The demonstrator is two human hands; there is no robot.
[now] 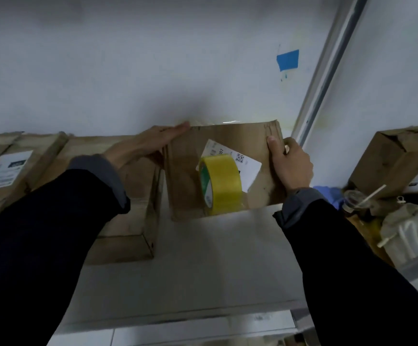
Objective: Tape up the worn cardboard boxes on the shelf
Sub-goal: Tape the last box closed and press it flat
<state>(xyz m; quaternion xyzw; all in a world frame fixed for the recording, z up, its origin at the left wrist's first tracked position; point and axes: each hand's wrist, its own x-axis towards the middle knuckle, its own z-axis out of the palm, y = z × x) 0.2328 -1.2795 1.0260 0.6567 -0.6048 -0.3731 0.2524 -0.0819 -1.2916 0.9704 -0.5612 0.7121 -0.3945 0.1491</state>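
Nearest us, the white shelf (203, 258) runs out to the cardboard box (190, 176), sitting square between both hands with the yellow tape roll (221, 183) resting on its top face, over the white label (250, 168). The right hand (291, 166) grasps the box's right edge, thumb hooked over the top and fingers curled round the side, while the left hand (143, 146) lies flat and straight-fingered along the left edge, pressing rather than gripping. So the roll sits between the hands, nearer the right one, and I'd judge that hand is better placed to pick it up; beyond, the box's far edge meets the wall (153, 71).
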